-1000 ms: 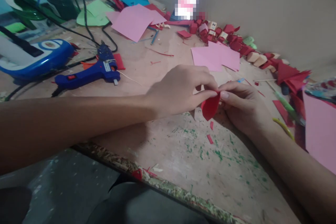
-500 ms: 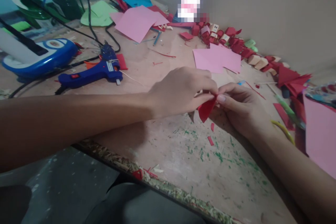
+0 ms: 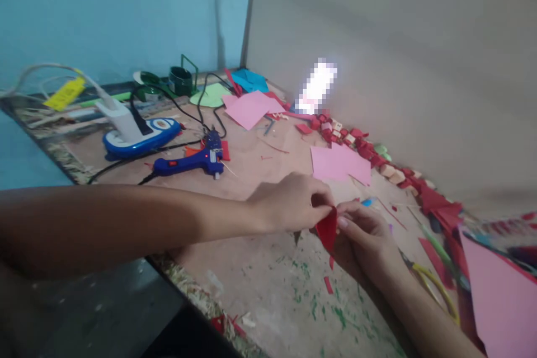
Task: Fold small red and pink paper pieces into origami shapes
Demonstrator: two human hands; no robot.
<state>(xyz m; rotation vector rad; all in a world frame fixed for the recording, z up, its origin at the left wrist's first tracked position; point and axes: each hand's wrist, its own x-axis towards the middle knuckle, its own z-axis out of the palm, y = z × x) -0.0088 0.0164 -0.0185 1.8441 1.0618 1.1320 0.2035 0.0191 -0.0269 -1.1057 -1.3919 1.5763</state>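
A small folded piece of red paper (image 3: 326, 230) hangs between my two hands above the table. My left hand (image 3: 293, 204) pinches its upper edge from the left, thumb and fingers pressed together. From the right, my right hand (image 3: 364, 229) grips the same upper corner between thumb and index finger. The fingertips of both hands nearly touch there. Below the paper, small red scraps (image 3: 328, 285) lie on the tabletop (image 3: 277, 302). Pink paper sheets (image 3: 340, 163) rest just beyond my hands.
A blue glue gun (image 3: 188, 162) and a blue-white power strip (image 3: 142, 137) with black cables sit at the left. Red and wooden blocks (image 3: 392, 173) line the back wall. Yellow-handled scissors (image 3: 436, 288) and a pink sheet (image 3: 499, 291) lie at the right.
The camera view has tilted up, showing more wall and the whole power strip. My hands appear lower in the picture, still holding the red paper, which is turned slightly.
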